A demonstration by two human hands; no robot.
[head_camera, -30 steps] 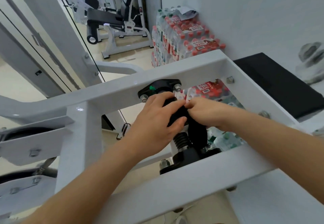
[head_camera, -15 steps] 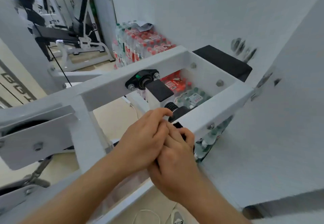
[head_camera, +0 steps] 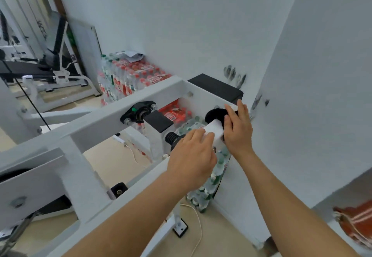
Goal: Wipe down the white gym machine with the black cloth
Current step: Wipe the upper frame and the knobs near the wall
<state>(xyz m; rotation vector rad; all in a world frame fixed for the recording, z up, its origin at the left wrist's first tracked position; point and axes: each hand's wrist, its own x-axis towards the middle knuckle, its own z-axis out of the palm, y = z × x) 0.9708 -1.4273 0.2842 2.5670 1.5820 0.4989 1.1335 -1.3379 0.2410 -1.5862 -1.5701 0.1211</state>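
1. Since 0.5 s ago the 2 hands have parted: the right hand point(head_camera: 238, 130) has carried the black cloth point(head_camera: 215, 115) out to the right end of the near beam point(head_camera: 141, 178), while the left hand point(head_camera: 193, 156) stays further left on that beam.
2. The right hand's fingers point(head_camera: 237, 108) lie straight and pressed together over the cloth, pushing it down onto the beam end point(head_camera: 214, 131); the thumb rests along the cloth's left edge.
3. The left hand's fingers are together and lightly bent on top of the beam. Whether they hook over its far edge cannot be told.
4. The cloth sits bunched at the right corner of the white gym machine point(head_camera: 100, 128), just beside the black pad point(head_camera: 217, 89), with part of it bulging out to the left of the hand.
5. To wipe this corner well, the person should probably flatten the bunched cloth so more of it meets the paint, then draw it along the top face and over both edges with even pressure.
6. The left hand looks well placed to steady the frame. The bolt heads and the black spring point(head_camera: 173, 137) nearby could snag loose folds, so the cloth is best kept tucked under the palm.
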